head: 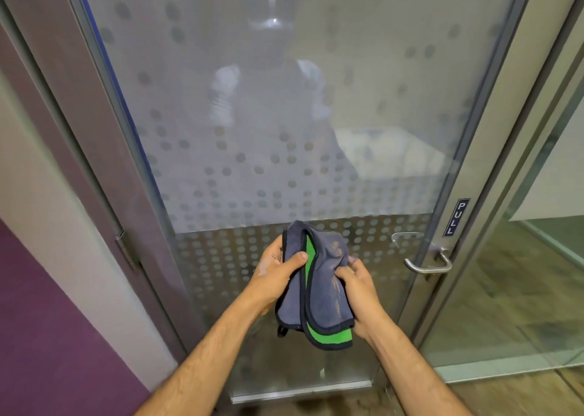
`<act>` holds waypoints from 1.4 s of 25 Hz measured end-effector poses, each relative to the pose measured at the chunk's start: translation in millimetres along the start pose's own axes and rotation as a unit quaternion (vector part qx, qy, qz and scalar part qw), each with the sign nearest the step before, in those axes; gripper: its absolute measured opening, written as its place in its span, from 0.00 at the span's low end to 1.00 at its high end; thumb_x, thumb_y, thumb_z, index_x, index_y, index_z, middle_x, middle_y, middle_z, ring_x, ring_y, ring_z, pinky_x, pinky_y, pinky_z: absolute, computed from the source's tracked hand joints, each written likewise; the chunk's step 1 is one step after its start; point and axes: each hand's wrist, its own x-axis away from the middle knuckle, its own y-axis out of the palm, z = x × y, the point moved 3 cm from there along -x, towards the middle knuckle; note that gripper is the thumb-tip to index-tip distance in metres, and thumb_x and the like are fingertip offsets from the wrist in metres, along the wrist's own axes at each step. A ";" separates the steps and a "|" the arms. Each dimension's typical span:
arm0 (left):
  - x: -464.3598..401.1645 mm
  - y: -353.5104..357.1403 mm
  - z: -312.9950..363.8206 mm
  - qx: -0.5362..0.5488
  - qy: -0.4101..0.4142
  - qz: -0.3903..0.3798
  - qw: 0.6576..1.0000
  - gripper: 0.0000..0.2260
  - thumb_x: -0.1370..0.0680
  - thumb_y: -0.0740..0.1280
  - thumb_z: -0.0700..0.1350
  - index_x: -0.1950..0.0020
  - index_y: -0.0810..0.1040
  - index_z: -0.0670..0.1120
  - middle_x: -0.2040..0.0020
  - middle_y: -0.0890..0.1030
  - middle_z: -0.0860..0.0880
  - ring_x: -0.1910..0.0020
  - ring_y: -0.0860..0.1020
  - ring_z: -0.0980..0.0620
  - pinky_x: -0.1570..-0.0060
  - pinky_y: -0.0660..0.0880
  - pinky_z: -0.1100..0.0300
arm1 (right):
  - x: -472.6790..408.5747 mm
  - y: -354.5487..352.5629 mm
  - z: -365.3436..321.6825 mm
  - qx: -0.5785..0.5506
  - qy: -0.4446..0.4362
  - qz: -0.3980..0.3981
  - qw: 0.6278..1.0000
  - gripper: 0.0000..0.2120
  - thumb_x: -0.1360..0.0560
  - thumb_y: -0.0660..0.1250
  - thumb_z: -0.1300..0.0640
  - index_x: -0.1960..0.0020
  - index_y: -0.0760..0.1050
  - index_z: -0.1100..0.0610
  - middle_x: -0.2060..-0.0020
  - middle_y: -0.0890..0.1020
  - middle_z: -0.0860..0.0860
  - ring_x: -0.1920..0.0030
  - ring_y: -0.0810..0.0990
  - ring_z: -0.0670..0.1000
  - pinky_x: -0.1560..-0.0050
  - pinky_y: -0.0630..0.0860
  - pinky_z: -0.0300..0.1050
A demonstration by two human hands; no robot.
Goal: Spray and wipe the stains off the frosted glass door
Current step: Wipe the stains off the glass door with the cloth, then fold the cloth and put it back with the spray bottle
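The frosted glass door [268, 115] with a pattern of grey dots fills the view in front of me. Both hands hold a grey cloth [322, 292] with a green side and dark edging, folded, in front of the door's lower part. My left hand [276, 270] grips its left fold, thumb on top. My right hand [358, 284] pinches its right side. The cloth shows brownish dirt marks. No spray bottle is in view.
A metal lever handle [426, 265] and a "PULL" sign [456, 218] sit on the door's right frame. A grey door frame with a hinge [124, 248] and a purple wall [47, 320] stand at left. A clear glass panel [521, 289] is at right.
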 end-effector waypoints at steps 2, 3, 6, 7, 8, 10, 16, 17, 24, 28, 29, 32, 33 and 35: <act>7.4 12.9 5.1 -0.011 -0.010 -0.014 1.000 0.17 0.23 0.72 0.44 0.34 0.80 0.46 0.42 0.87 0.45 0.43 0.86 0.47 0.45 0.82 0.53 | 4.5 -1.8 7.1 -0.012 0.013 0.002 1.000 0.04 0.18 0.64 0.63 0.45 0.76 0.58 0.57 0.86 0.57 0.61 0.86 0.51 0.63 0.81 0.44; 9.8 19.1 8.1 -0.021 -0.014 -0.020 0.999 0.17 0.23 0.73 0.45 0.34 0.80 0.46 0.42 0.87 0.45 0.44 0.86 0.46 0.46 0.83 0.53 | 6.0 -1.9 10.3 -0.009 0.020 0.009 1.000 0.04 0.17 0.65 0.61 0.43 0.75 0.57 0.57 0.86 0.56 0.61 0.86 0.50 0.65 0.81 0.43; 11.4 30.8 16.8 -0.022 -0.058 -0.039 0.997 0.17 0.18 0.71 0.47 0.31 0.79 0.45 0.43 0.88 0.42 0.46 0.87 0.46 0.46 0.83 0.53 | 10.7 1.0 20.9 -0.004 0.051 0.051 0.997 0.06 0.15 0.60 0.57 0.42 0.74 0.57 0.61 0.86 0.55 0.63 0.85 0.52 0.68 0.79 0.42; 11.7 33.0 18.5 -0.005 -0.089 -0.046 0.995 0.15 0.15 0.67 0.49 0.30 0.80 0.45 0.42 0.87 0.40 0.45 0.86 0.45 0.43 0.82 0.50 | 13.1 0.7 24.0 -0.033 0.073 0.062 0.995 0.10 0.14 0.58 0.55 0.43 0.76 0.59 0.62 0.86 0.55 0.63 0.85 0.53 0.68 0.79 0.43; 12.3 33.6 18.1 0.013 -0.119 -0.049 0.992 0.15 0.13 0.62 0.50 0.31 0.81 0.46 0.42 0.87 0.37 0.44 0.85 0.43 0.39 0.80 0.47 | 15.4 -0.7 26.9 -0.066 0.100 0.062 0.991 0.15 0.14 0.57 0.52 0.43 0.78 0.61 0.62 0.87 0.55 0.62 0.85 0.55 0.66 0.79 0.44; 16.4 32.9 15.3 0.029 -0.145 -0.067 0.987 0.15 0.12 0.58 0.42 0.34 0.83 0.46 0.40 0.86 0.37 0.43 0.84 0.42 0.38 0.79 0.47 | 21.5 -4.6 30.4 -0.109 0.145 0.024 0.983 0.21 0.16 0.60 0.46 0.41 0.82 0.62 0.54 0.88 0.59 0.55 0.85 0.60 0.57 0.82 0.49; 32.2 16.5 16.7 0.145 -0.178 -0.202 0.952 0.32 0.34 0.57 0.31 0.29 0.79 0.35 0.34 0.82 0.32 0.39 0.83 0.37 0.43 0.83 0.49 | 40.0 -7.5 22.3 -0.222 0.166 -0.188 0.942 0.29 0.18 0.61 0.42 0.28 0.75 0.63 0.32 0.77 0.66 0.33 0.78 0.65 0.31 0.74 0.61; 33.0 15.5 20.4 0.165 -0.177 -0.224 0.944 0.32 0.32 0.58 0.32 0.28 0.77 0.34 0.33 0.81 0.32 0.37 0.83 0.37 0.40 0.83 0.48 | 44.3 -6.0 21.7 -0.225 0.174 -0.193 0.939 0.28 0.20 0.66 0.43 0.30 0.77 0.63 0.35 0.80 0.66 0.37 0.81 0.64 0.34 0.76 0.60; 41.9 4.4 2.1 -0.248 0.008 -0.015 0.969 0.17 0.19 0.68 0.34 0.35 0.84 0.50 0.40 0.85 0.53 0.40 0.80 0.51 0.41 0.79 0.58 | 72.0 2.1 36.3 -0.249 0.235 -0.204 0.917 0.27 0.32 0.80 0.50 0.38 0.83 0.63 0.46 0.85 0.63 0.49 0.86 0.61 0.43 0.82 0.54; 64.3 -9.9 -16.6 -0.201 -0.209 -0.068 0.955 0.17 0.17 0.71 0.52 0.30 0.79 0.49 0.38 0.79 0.53 0.40 0.77 0.55 0.43 0.74 0.61 | 95.4 -3.2 32.7 -0.250 0.230 -0.204 0.918 0.28 0.28 0.76 0.48 0.34 0.80 0.63 0.42 0.83 0.63 0.44 0.83 0.62 0.36 0.77 0.55; 70.6 -9.9 -18.9 -0.172 -0.240 -0.084 0.952 0.14 0.17 0.70 0.53 0.35 0.82 0.48 0.42 0.83 0.51 0.45 0.81 0.55 0.49 0.76 0.62 | 98.1 -4.5 31.8 -0.252 0.229 -0.206 0.917 0.29 0.24 0.71 0.47 0.30 0.76 0.64 0.37 0.81 0.63 0.38 0.80 0.62 0.30 0.72 0.55; 85.9 -16.2 -19.4 -0.099 -0.225 -0.055 0.968 0.09 0.18 0.72 0.48 0.44 0.84 0.44 0.43 0.87 0.43 0.49 0.85 0.49 0.49 0.82 0.54 | 106.6 -9.7 36.7 -0.273 0.218 -0.168 0.922 0.35 0.22 0.62 0.37 0.27 0.73 0.63 0.29 0.76 0.63 0.32 0.77 0.64 0.27 0.71 0.59; 91.2 -19.3 -16.7 -0.075 -0.214 -0.032 0.973 0.10 0.19 0.73 0.46 0.41 0.82 0.43 0.42 0.87 0.41 0.47 0.86 0.46 0.45 0.83 0.49 | 112.6 -12.9 44.0 -0.302 0.220 -0.156 0.914 0.39 0.23 0.59 0.30 0.29 0.76 0.62 0.30 0.77 0.64 0.33 0.79 0.66 0.33 0.75 0.62; 105.0 -24.1 -9.9 -0.044 -0.186 -0.005 0.982 0.14 0.21 0.75 0.43 0.37 0.79 0.43 0.41 0.85 0.40 0.49 0.87 0.46 0.49 0.84 0.48 | 133.6 -21.9 63.5 -0.304 0.197 -0.114 0.925 0.44 0.25 0.55 0.24 0.33 0.79 0.62 0.33 0.79 0.65 0.36 0.80 0.69 0.43 0.81 0.65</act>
